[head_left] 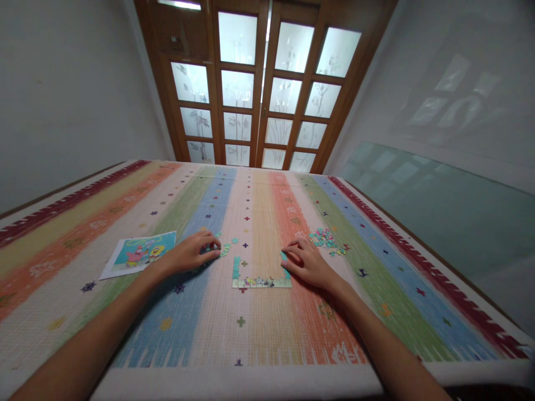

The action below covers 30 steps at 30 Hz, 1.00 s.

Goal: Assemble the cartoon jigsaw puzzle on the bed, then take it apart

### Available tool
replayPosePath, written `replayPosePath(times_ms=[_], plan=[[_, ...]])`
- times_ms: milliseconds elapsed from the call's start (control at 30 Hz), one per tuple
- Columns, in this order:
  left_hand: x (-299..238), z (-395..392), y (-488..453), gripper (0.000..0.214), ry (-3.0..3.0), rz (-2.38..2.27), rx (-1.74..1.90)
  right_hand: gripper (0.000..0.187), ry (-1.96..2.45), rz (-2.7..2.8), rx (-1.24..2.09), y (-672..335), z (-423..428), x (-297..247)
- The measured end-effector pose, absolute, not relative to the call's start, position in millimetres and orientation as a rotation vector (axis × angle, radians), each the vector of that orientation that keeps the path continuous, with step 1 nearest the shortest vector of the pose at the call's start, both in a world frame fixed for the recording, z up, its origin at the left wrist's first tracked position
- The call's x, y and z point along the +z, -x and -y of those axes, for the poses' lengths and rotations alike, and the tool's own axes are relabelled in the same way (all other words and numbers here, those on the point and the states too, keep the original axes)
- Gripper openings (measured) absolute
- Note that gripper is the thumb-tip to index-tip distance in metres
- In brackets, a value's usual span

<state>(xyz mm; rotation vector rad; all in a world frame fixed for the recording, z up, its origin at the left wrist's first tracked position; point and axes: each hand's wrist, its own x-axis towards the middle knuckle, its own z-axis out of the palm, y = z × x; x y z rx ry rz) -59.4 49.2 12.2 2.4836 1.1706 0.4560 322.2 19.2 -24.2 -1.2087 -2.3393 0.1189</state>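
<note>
A partly joined jigsaw puzzle border [261, 283] lies on the cloth, with a bottom row and two short sides. My right hand [308, 263] is at its right side, thumb and forefinger closed about a teal puzzle piece [284, 257] there. To the left, my left hand [195, 250] is low over the cloth, fingers curled towards the thumb; anything between the fingertips is too small to make out. Some loose puzzle pieces [226, 248] lie just beside its fingertips, partly hidden by the hand. A bigger pile of loose pieces [326, 239] sits beyond my right hand.
A printed cartoon picture sheet [140, 254] lies by my left forearm. The striped tablecloth [267, 328] covers the wide table. Wooden doors with glass panes [238, 89] stand at the far end; a pale green glassy panel [434, 206] is along the right.
</note>
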Motion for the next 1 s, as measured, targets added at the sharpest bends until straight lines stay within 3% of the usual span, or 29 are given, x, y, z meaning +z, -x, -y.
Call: replayPosePath(times_ms=[1000], plan=[[5.9,-45.8,59.6,0.03,-2.605,-1.181,0.48,0.024,1.19,2.345,0.124,-322.1,-18.2,-22.2]])
